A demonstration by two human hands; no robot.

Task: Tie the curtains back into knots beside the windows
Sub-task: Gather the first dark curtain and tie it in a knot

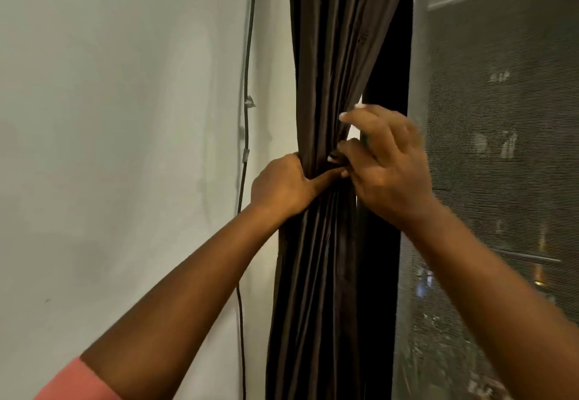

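Observation:
A dark brown curtain (332,55) hangs gathered into a narrow bunch just left of the window (501,149). My left hand (282,186) is wrapped around the bunch from its left side at mid height, thumb across the front folds. My right hand (385,161) meets it from the right at the same height, its fingers curled onto the curtain's right edge; the upper fingers are lifted off the cloth. The fingertips of both hands touch. Below the hands the cloth falls straight down out of view.
A pale wall (109,149) fills the left. A thin dark cable (246,117) runs down it, clipped close to the curtain. A mesh screen covers the window pane on the right, beside a dark frame (388,70).

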